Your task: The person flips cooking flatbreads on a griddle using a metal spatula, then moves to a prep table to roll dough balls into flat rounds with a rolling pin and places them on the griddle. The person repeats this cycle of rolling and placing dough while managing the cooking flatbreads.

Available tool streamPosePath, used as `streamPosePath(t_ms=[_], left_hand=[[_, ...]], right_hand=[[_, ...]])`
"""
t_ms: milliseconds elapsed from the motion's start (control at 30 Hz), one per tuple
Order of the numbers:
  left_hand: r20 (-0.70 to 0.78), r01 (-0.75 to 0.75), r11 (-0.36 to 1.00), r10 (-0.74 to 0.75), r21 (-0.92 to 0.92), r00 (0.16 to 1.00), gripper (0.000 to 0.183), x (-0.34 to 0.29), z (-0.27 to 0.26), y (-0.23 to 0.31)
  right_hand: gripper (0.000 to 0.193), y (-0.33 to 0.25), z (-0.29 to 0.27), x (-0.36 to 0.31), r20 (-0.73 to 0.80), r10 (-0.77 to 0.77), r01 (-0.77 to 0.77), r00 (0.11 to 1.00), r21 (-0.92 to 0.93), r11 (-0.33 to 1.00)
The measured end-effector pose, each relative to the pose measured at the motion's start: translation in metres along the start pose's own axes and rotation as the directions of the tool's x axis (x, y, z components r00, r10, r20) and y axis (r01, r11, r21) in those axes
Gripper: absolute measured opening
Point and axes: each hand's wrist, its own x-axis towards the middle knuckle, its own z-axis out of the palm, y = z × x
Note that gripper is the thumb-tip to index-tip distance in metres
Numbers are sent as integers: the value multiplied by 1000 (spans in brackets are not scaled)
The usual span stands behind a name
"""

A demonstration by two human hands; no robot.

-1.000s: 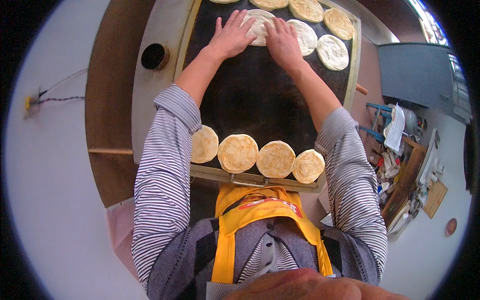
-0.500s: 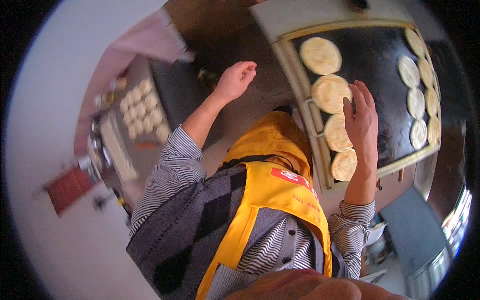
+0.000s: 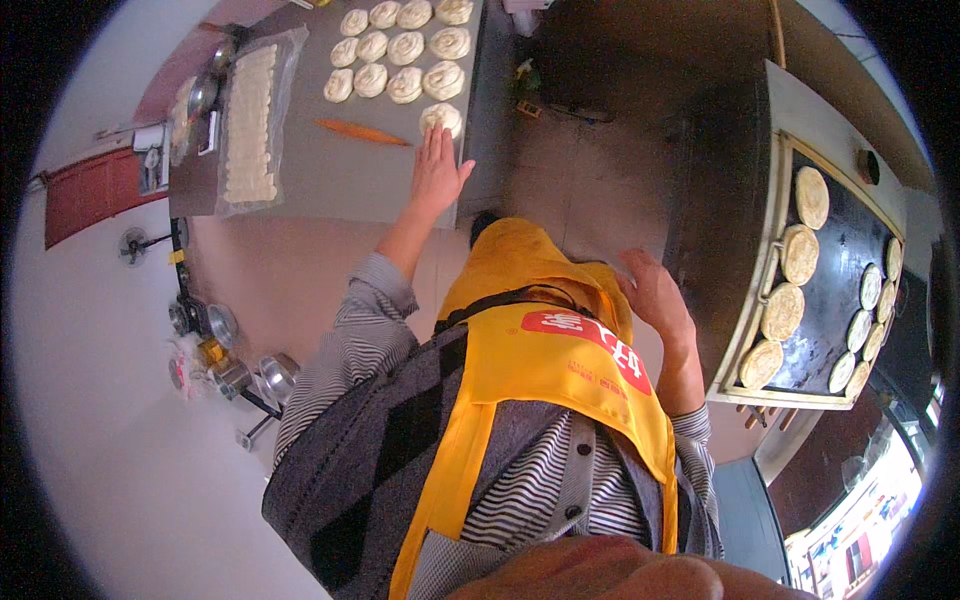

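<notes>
I have turned from the griddle (image 3: 835, 290) to the bench (image 3: 330, 170), my left hand (image 3: 437, 172) now flat and open against the nearest dough round (image 3: 441, 117), right hand (image 3: 655, 295) loose, empty.

Nine dough spirals (image 3: 405, 84), ten flatbreads (image 3: 782, 311)

I see my left hand (image 3: 437, 172) stretched flat, fingers spread, over the grey worktop (image 3: 330, 165), its fingertips touching a pale, round coiled dough piece (image 3: 441, 118) that lies alone at the near right edge of the top. Just beyond it sit two more rows of the same spiral dough rounds (image 3: 400, 48), flat and unbaked, packed close side by side. My right hand (image 3: 655, 295) hangs open and empty in front of my yellow apron, touching nothing.
</notes>
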Motion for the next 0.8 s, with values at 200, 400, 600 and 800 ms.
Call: streamPosePath(t_ms=[200,400,600,800], left_hand=[[-2,-159,987,158,-6,987,91,45,17,-53],[-15,-298,948,298,-108,954,93,45,14,-59],[-79,-326,913,317,-246,945,85,51,16,-72],[-86,-110,958,91,-264,992,56,96,-2,-98]], right_hand=[[34,-66,60,62,64,108,-102,992,-94,990],[32,-160,94,119,-22,33,-34,999,-41,999],[34,-204,90,137,10,132,-132,991,-38,991],[35,-200,95,136,19,180,-176,984,-125,976]])
